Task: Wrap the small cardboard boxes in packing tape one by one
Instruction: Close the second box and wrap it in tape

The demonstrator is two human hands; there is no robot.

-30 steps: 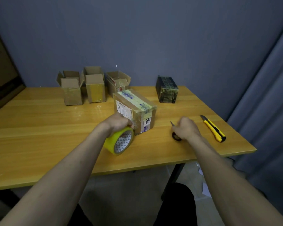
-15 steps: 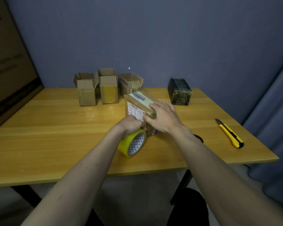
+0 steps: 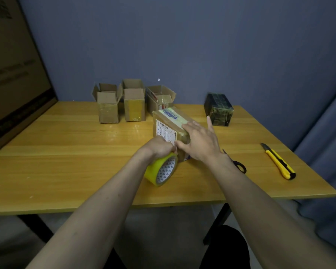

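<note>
A closed cardboard box (image 3: 168,123) with labels and glossy tape stands mid-table. My left hand (image 3: 159,147) grips a yellow roll of packing tape (image 3: 162,169) at the box's near left corner. My right hand (image 3: 199,141) lies flat on the box's top and near side, fingers straight. Three open small cardboard boxes (image 3: 108,106) (image 3: 134,104) (image 3: 159,98) stand in a row at the back. A dark, tape-wrapped box (image 3: 219,109) sits at the back right.
Black-handled scissors (image 3: 239,165) lie just right of my right wrist. A yellow utility knife (image 3: 278,162) lies near the right edge of the wooden table (image 3: 66,162). A large flat cardboard sheet (image 3: 12,74) leans at the left. A grey curtain (image 3: 328,133) hangs at the right.
My right hand left the scissors on the table and moved onto the box, now pressing it. My left hand stays on the tape roll at the box's corner.
</note>
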